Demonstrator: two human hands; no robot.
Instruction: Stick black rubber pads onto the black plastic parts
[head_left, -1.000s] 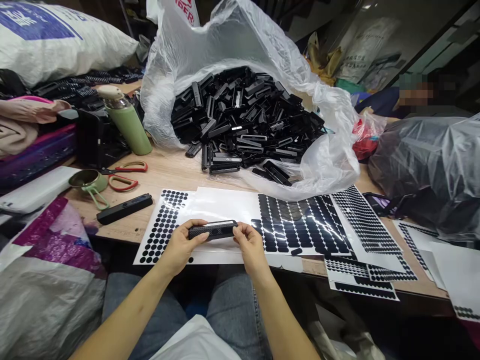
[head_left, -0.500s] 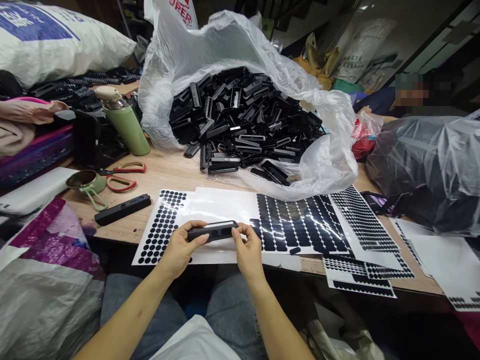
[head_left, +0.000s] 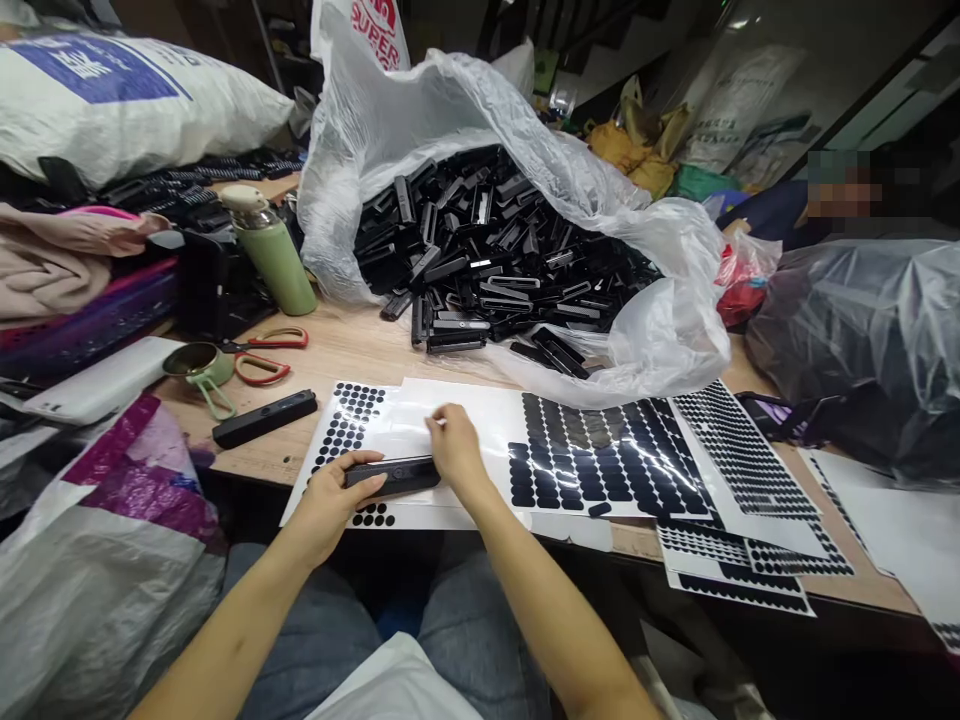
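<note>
My left hand [head_left: 326, 505] grips one end of a long black plastic part [head_left: 397, 474], thumb on the near side and fingers behind. Just past the part's right end, my right hand [head_left: 459, 450] is raised with its fingertips pinched together; whatever they hold, if anything, is too small to make out. Under both hands lies a white sheet [head_left: 487, 410]. To its left is a sheet of round black stickers [head_left: 349, 425], and to its right a sheet of black oblong stickers [head_left: 592, 455].
A clear plastic bag [head_left: 675, 260] full of black plastic parts [head_left: 480, 250] stands behind the sheets. At left are a green bottle [head_left: 277, 260], red-handled scissors [head_left: 262, 368], a green cup [head_left: 199, 365] and another black part [head_left: 264, 418]. A wrapped dark bundle [head_left: 862, 350] sits at right.
My right hand has let go of the black part's right end and moved up and left, fingertips pinched. My left hand keeps the part, now turned to show a different face.
</note>
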